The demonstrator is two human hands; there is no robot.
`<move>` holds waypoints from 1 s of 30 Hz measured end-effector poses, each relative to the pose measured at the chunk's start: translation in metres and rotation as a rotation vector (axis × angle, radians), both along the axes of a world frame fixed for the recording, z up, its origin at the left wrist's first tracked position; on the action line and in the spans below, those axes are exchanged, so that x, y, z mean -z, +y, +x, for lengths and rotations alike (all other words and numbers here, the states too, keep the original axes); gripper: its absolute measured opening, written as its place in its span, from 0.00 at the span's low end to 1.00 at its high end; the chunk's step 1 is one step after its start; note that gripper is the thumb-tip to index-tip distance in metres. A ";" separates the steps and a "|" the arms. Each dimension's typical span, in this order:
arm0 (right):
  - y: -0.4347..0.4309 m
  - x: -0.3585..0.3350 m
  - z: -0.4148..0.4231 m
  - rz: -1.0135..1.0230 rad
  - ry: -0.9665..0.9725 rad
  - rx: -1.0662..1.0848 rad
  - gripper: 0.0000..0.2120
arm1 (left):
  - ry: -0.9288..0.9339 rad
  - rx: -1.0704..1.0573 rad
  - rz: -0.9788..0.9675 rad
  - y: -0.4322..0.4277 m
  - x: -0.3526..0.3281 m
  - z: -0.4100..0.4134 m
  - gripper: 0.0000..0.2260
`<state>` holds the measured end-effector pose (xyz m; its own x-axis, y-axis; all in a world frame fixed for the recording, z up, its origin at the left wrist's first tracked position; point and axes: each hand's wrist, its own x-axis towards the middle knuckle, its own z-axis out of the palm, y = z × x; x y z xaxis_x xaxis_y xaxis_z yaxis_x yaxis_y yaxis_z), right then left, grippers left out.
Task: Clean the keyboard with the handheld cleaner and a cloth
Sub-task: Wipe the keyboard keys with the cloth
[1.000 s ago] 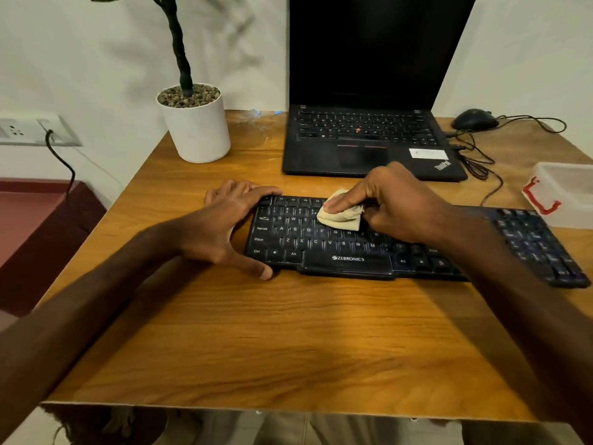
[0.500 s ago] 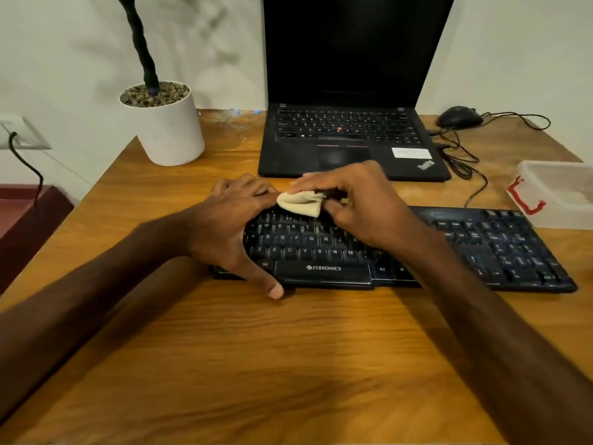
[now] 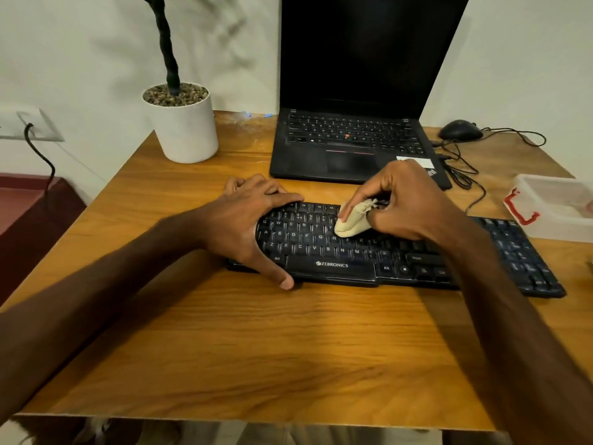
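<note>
A black Zebronics keyboard (image 3: 324, 248) lies across the middle of the wooden table (image 3: 256, 342). My left hand (image 3: 247, 220) clasps its left end, fingers over the top edge and thumb against the front edge. My right hand (image 3: 407, 203) pinches a bunched beige cloth (image 3: 351, 221) and presses it onto the upper letter rows near the keyboard's middle. No handheld cleaner is in view.
An open black laptop (image 3: 353, 136) stands just behind the keyboard. A white plant pot (image 3: 186, 130) sits at the back left. A black mouse (image 3: 460, 130) with tangled cables lies back right, and a clear plastic box (image 3: 558, 203) with a red clasp is on the right.
The cloth in my right hand went left to the top-left keys beside my left hand, then back right to the middle rows. My left hand kept its hold on the keyboard.
</note>
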<state>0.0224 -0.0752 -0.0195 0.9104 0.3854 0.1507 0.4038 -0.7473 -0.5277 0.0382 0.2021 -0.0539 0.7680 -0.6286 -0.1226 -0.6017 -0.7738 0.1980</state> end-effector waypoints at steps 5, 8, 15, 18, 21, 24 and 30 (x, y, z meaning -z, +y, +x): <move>0.026 0.016 -0.002 0.029 -0.101 -0.056 0.23 | -0.015 0.009 -0.030 0.001 0.002 0.000 0.64; 0.027 0.018 -0.002 0.010 -0.061 -0.059 0.25 | -0.023 0.010 -0.022 0.002 0.003 0.001 0.64; 0.008 0.000 -0.011 0.060 -0.013 0.025 0.15 | -0.020 0.006 -0.014 0.002 0.002 0.001 0.64; 0.000 0.005 -0.007 0.007 -0.056 0.082 0.12 | -0.033 0.017 -0.008 0.002 0.002 0.001 0.63; 0.008 0.014 -0.008 0.022 -0.140 0.053 0.20 | -0.049 0.017 0.001 0.003 0.002 0.000 0.63; 0.011 0.017 -0.010 0.019 -0.098 0.020 0.23 | -0.046 0.016 0.003 0.003 0.002 0.000 0.64; -0.013 0.003 -0.015 0.095 -0.012 0.071 0.14 | -0.031 0.013 -0.007 0.003 0.003 0.000 0.63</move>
